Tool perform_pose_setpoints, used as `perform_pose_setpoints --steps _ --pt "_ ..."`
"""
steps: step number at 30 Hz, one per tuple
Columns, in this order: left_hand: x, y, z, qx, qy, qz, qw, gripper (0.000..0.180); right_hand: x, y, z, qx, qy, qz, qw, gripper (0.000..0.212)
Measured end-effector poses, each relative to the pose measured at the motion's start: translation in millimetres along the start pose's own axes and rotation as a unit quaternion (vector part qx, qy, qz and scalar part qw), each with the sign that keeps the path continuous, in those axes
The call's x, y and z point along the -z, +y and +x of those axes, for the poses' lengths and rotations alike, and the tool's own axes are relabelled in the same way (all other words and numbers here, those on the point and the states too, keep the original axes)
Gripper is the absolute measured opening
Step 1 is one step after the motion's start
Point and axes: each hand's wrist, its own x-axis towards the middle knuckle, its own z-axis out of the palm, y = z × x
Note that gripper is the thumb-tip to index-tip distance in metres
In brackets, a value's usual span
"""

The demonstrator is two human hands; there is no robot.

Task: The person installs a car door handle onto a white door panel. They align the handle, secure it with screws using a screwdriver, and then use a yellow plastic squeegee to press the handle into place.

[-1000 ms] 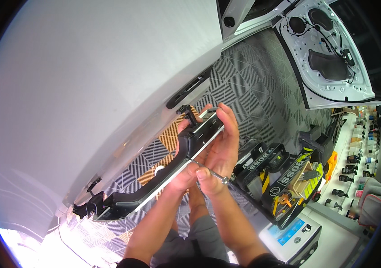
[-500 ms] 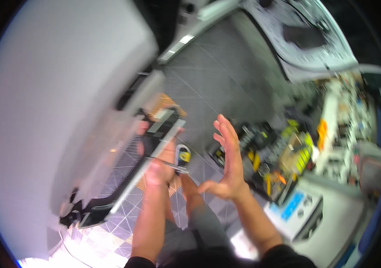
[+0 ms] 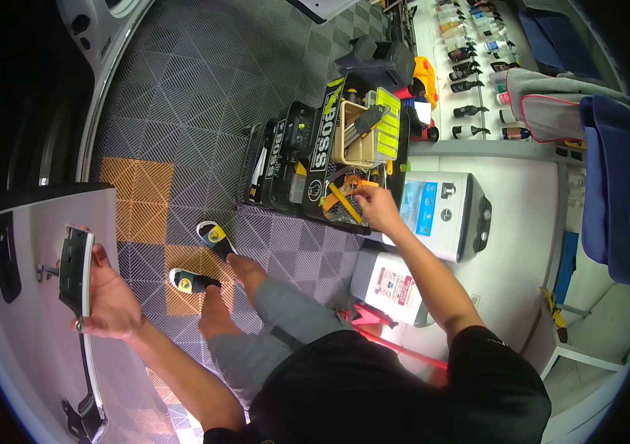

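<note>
My left hand (image 3: 112, 300) is wrapped round a long black trim strip (image 3: 75, 270) with a silver edge, beside the white car door. Toward the lower left the strip runs on down to a black end piece. A short metal part (image 3: 47, 272) sticks out next to it. Over the open black toolbox (image 3: 324, 152), my right hand (image 3: 380, 210) has its fingers pinched together by an orange tool (image 3: 350, 185). What they hold, if anything, is hidden. A yellow-handled tool (image 3: 346, 204) lies just below the fingertips.
In the toolbox sit a tan bin (image 3: 346, 152) and a lime-lidded organizer (image 3: 387, 126). Silver-and-white cases (image 3: 441, 214) stand beside it. Bottles (image 3: 466, 85) line a wall rack at the upper right. The door (image 3: 26, 214) is close on my left, over a tiled floor (image 3: 182, 81).
My view has swung toward the toolbox. My right hand was open in the air; it is now pinched in over the toolbox. My left hand still grips the trim strip.
</note>
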Motion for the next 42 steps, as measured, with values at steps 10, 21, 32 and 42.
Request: perform_pose_setpoints --steps 10,21,32,42 --pt "-7.3 2.6 6.1 -0.01 -0.007 0.046 0.999 0.106 -38.2 17.6 21.9 0.12 -0.05 -0.045 0.99 0.02" --pt "-3.5 0.3 7.3 -0.024 -0.037 -0.017 0.999 0.091 45.0 -312.9 -63.0 0.207 -0.403 0.411 0.791 0.075" --pt "3.1 3.7 0.4 -0.03 -0.032 0.019 0.999 0.088 40.8 -318.0 -77.5 0.275 -0.409 0.513 0.703 0.019" --pt "20.8 -6.6 1.5 -0.004 -0.028 0.024 0.999 0.097 29.9 -101.0 -22.9 0.135 -0.06 0.217 0.965 0.016"
